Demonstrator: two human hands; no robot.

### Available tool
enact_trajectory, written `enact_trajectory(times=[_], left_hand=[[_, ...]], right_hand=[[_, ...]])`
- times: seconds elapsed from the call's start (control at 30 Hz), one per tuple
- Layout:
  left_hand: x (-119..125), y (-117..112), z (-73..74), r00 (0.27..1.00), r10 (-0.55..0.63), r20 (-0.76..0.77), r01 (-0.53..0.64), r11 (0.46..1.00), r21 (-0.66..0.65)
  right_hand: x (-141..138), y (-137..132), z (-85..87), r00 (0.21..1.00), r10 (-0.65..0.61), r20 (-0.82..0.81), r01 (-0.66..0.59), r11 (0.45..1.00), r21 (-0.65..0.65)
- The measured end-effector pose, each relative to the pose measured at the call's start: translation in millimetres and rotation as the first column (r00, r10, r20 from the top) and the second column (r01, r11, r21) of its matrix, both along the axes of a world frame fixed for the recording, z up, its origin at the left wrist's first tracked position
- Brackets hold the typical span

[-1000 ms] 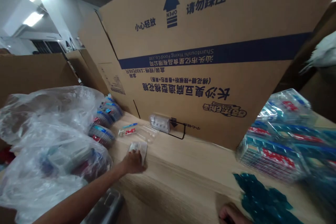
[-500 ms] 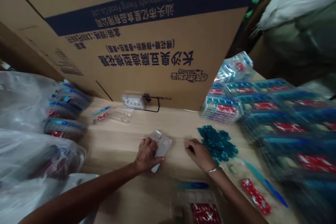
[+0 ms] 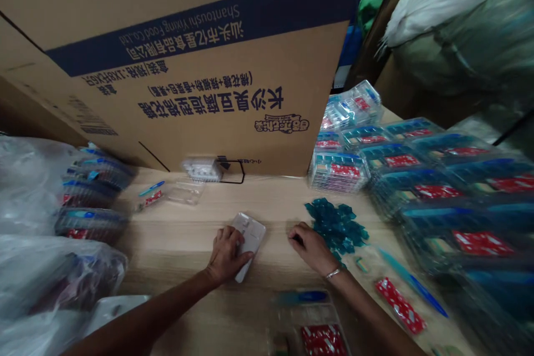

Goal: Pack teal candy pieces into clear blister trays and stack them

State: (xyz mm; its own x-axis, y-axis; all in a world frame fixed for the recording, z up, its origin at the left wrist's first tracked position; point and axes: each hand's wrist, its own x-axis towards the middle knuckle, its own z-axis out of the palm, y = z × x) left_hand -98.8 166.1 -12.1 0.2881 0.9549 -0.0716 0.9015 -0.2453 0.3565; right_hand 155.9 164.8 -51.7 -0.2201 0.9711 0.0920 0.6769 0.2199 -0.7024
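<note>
My left hand (image 3: pixel 226 253) rests on the wooden table (image 3: pixel 175 233), its fingers closed over a small clear plastic tray (image 3: pixel 251 236) that lies flat under them. A hand's width to the right, my right hand (image 3: pixel 308 245) lies on the table with curled fingers, touching the edge of a pile of small dark teal packets (image 3: pixel 337 225). What those fingers hold, if anything, is hidden. A bracelet sits on that wrist.
A big printed cardboard box (image 3: pixel 200 67) stands behind the table. Stacks of clear packs with blue and red contents (image 3: pixel 417 172) fill the right side. Plastic bags (image 3: pixel 37 267) and more packs (image 3: pixel 92 194) lie left. A filled pack (image 3: pixel 312 322) sits at the near edge.
The view swung down and right. My left hand drew the clear tray from the far left toward the middle of the table. My right hand came up beside the teal packets.
</note>
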Motion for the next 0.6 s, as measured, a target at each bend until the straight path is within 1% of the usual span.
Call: enact_trajectory(times=[0.1, 0.17, 0.2, 0.27, 0.33, 0.4, 0.47, 0.53, 0.57, 0.6], left_hand=[[12, -2, 10.4, 0.99, 0.003, -0.14, -0.003, 1.0, 0.003], [24, -3, 16.1, 0.965, -0.033, -0.261, 0.038, 0.999, 0.016], [31, -4, 17.9, 0.948, -0.068, -0.312, 0.073, 0.997, 0.003], [44, -5, 18.5, 0.921, -0.15, -0.359, 0.134, 0.989, -0.07], [51, -4, 16.8, 0.921, -0.185, -0.344, 0.133, 0.976, -0.17], [46, -1, 17.1, 0.933, -0.151, -0.327, 0.074, 0.969, -0.236], [32, 4, 25.2, 0.936, -0.096, -0.339, 0.004, 0.965, -0.262], [13, 9, 43.7, 0.932, -0.028, -0.36, -0.066, 0.967, -0.247], [6, 11, 55.6, 0.927, 0.024, -0.374, -0.111, 0.971, -0.213], [1, 13, 67.8, 0.915, 0.096, -0.391, -0.166, 0.975, -0.149]], right_hand=[[1, 0, 2.7, 1.0, 0.006, 0.011, -0.005, 1.0, -0.016], [0, 0, 5.5, 1.0, 0.017, 0.025, -0.016, 0.999, -0.031], [0, 0, 7.1, 0.999, 0.019, 0.033, -0.018, 0.999, -0.039], [-2, -1, 10.5, 0.998, 0.015, 0.056, -0.012, 0.999, -0.044], [-4, -3, 13.4, 0.996, 0.002, 0.086, 0.0, 1.0, -0.027], [-4, -6, 14.7, 0.995, -0.01, 0.101, 0.01, 1.0, 0.0], [-2, -8, 13.9, 0.996, -0.023, 0.081, 0.022, 1.0, 0.014], [0, -9, 11.7, 0.999, -0.036, 0.027, 0.036, 0.999, 0.004], [0, -9, 10.4, 0.999, -0.042, -0.003, 0.042, 0.999, -0.006], [0, -8, 9.5, 0.998, -0.048, -0.027, 0.048, 0.999, -0.012]])
